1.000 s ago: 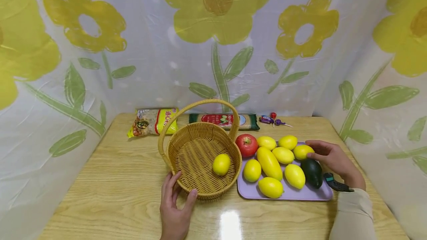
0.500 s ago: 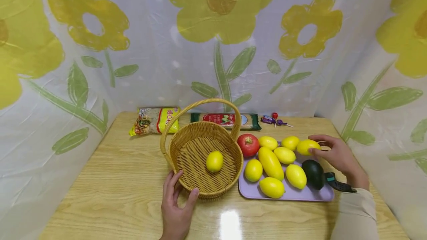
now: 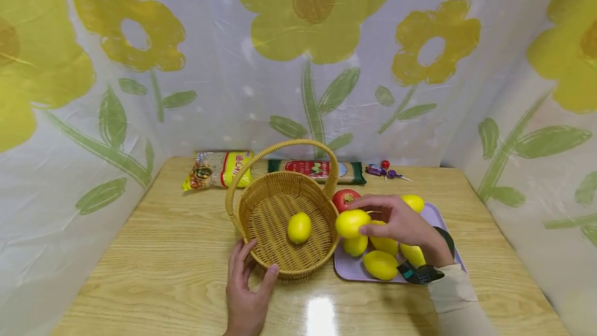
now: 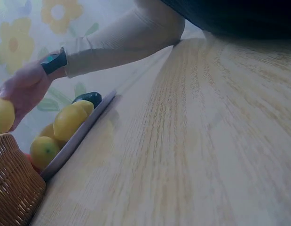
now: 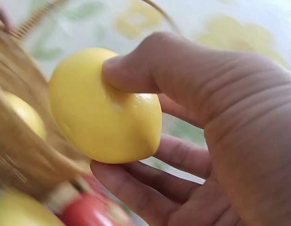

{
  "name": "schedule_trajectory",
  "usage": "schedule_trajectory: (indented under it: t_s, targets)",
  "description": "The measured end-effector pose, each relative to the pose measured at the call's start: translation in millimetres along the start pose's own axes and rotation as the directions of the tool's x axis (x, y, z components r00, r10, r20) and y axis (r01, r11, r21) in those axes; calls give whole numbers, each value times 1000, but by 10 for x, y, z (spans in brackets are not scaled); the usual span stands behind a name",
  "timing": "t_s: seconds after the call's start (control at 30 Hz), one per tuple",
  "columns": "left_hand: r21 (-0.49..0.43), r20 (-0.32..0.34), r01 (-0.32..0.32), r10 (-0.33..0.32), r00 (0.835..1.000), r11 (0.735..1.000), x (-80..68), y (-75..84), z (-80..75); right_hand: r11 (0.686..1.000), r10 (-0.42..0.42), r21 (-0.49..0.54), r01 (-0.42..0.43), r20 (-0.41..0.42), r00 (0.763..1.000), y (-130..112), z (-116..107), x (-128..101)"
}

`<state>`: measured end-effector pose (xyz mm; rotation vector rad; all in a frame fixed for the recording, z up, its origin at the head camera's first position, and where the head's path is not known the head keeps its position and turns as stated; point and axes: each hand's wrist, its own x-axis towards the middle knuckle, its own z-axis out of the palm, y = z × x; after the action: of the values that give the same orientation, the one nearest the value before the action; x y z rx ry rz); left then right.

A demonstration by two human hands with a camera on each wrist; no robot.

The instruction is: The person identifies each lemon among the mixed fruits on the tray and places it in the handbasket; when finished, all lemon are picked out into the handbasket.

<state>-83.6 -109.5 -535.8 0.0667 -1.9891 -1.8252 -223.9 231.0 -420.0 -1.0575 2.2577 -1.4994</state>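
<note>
Holding a lemon [image 3: 352, 223] near the wicker basket [image 3: 270, 222]

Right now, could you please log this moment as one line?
right hand: holds lemon beside wicker basket; left hand: at basket rim; inside: one lemon; purple tray: more lemons

Held lemon [image 3: 353, 223] plain yellow. Basket [image 3: 272, 237] golden tan, woven pattern; lemon inside [image 3: 299, 227] same yellow. Tray [image 3: 346, 269] lilac, pomegranate [image 3: 344, 199] red. Long packet [image 3: 344, 172] dark green at ends, red label [image 3: 298, 166]. Bag [image 3: 215, 170] yellow on right, multicoloured print left. Lollipops [image 3: 393, 175] purple and red. Table [image 3: 154, 248] pale wood, streaky grain. Backdrop [image 3: 205, 56] whitish with yellow flowers [image 3: 280, 30], green leaves [image 3: 339, 88]. Sleeve [image 3: 457, 294] cream. Wristband [image 3: 422, 275] black and teal.
</note>
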Motion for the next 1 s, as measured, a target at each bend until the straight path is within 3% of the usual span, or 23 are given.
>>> schedule_trajectory:
  t_s: [0.07,0.23,0.33,0.43,0.6,0.77,0.87,1.0]
  targets:
    - [-1,6,3,-3,1000,1000,-2,1,3,999,-28,-16,28,58,998,-51,220,106]
    - [2,5,-8,8,1000,1000,4,-4,1,981,-64,-172,87,139,988,-190,655,283]
    - [2,-2,-15,15,1000,1000,8,-8,1,979,-82,-169,110,169,982,-230,796,336]
    - [-2,-9,-13,13,1000,1000,9,-7,8,981,-103,-146,130,182,978,-217,803,341]
    - [-3,-17,-8,7,1000,1000,6,-8,25,992,-89,-78,98,115,989,-113,445,234]
    - [-4,-14,-11,11,1000,1000,11,-6,32,1000,-28,3,29,-114,993,132,-193,-79]
    - [8,-12,1,-1,1000,1000,8,-1,27,999,40,-11,-45,-280,959,343,-501,-337]
    - [19,-13,21,-21,1000,1000,-4,7,18,990,108,-31,-135,-442,890,587,-737,-617]
